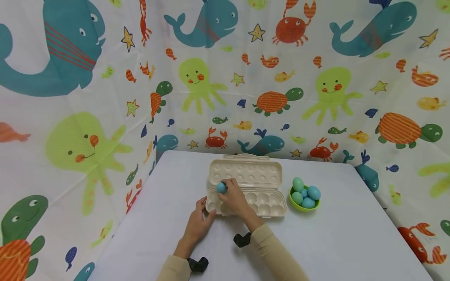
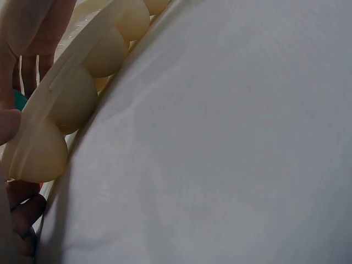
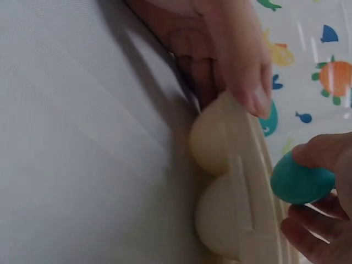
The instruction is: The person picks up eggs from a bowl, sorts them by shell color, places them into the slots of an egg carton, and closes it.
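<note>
An egg carton (image 1: 268, 203) in cream plastic lies with its lid (image 1: 246, 171) folded back, its rounded cups showing from the side in the left wrist view. At its left end my left hand (image 1: 198, 223) grips the rim, thumb on top and fingers around the outer side. A blue toy egg (image 1: 221, 187) is pinched between thumb and fingers of my right hand (image 1: 234, 199), above the carton's left cups. The right wrist view shows this egg (image 3: 302, 179) raised off the rim. Part of the cup row is hidden behind my right hand.
Right of the carton stands a lime-green bowl (image 1: 305, 209) heaped with several blue and green eggs (image 1: 314, 192). Everything rests on a white-covered table (image 1: 337, 234). A curtain (image 1: 225, 125) printed with sea animals hangs behind and along the sides.
</note>
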Demonstrator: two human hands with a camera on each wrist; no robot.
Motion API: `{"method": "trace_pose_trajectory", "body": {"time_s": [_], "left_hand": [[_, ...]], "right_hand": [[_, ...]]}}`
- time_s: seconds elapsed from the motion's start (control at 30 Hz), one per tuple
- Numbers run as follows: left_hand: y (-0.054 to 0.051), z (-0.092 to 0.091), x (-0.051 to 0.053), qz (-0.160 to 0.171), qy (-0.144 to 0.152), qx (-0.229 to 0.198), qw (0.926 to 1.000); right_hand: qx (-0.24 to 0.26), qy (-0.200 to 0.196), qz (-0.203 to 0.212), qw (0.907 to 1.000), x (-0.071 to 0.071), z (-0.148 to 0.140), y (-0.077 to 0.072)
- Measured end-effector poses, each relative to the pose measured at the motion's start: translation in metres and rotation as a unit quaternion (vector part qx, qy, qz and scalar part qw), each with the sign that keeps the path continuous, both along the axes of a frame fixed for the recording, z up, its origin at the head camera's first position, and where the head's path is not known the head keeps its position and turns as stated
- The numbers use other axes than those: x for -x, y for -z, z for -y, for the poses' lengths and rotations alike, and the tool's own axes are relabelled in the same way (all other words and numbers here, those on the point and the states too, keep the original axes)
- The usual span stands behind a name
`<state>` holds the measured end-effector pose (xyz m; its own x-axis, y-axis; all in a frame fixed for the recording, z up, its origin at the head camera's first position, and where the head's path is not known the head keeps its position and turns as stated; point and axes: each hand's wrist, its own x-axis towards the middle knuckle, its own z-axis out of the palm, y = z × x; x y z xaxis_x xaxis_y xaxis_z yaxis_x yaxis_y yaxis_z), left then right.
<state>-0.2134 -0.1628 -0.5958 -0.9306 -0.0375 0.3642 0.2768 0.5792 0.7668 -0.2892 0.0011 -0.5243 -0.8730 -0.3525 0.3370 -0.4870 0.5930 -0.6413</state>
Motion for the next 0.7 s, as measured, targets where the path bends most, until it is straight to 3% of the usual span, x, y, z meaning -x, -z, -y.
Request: {"method": "trace_pose_trajectory", "body": {"time_s": [0.13,0.47,0.7], "left_hand": [[0.002,-0.003,-0.003,0.004,-0.002,0.002,1.0000],[0.005,-0.004,-0.004,-0.027,-0.010,0.002,0.9996],[0.004,0.000,-0.001,-0.031,-0.015,0.011,0.9993]], "right_hand": [[-0.044,-0.006,-0.002,0.9990,-0.002,0.009,0.011],[-0.063,-0.008,-0.020,0.9978,-0.005,0.017,0.030],[-0.070,-0.004,-0.022,0.9973,-0.003,0.022,0.028]]}}
